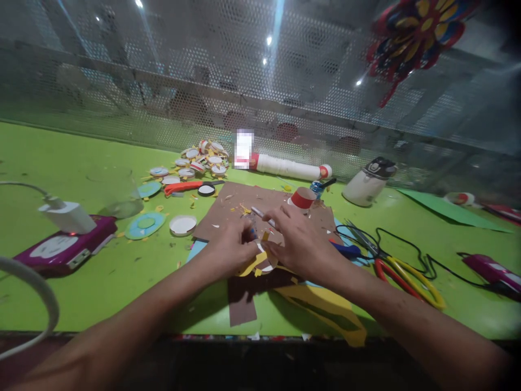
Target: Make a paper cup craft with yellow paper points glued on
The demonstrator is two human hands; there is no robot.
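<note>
My left hand (232, 247) is closed, its fingers pinching the edge of a small round white paper piece (267, 263) with yellow paper tabs. My right hand (299, 239) is closed too: a slim pale pen-like stick (260, 213) lies between its fingers, while the fingertips touch the same paper piece. Underneath both hands is a brown cardboard sheet (228, 203) strewn with yellow scraps. Close beyond the right hand stands a red-and-white paper cup (302, 199). A yellow paper strip (325, 307) lies below the right forearm. The fingers partly hide the paper piece.
Scissors (401, 274) with red and yellow handles lie right, among a black cord. Left are a purple power strip (69, 247), a white lid (183, 225) and an orange cutter (183, 188). Paper discs (203, 157) are heaped behind; a kettle-like container (368, 183) stands at back right.
</note>
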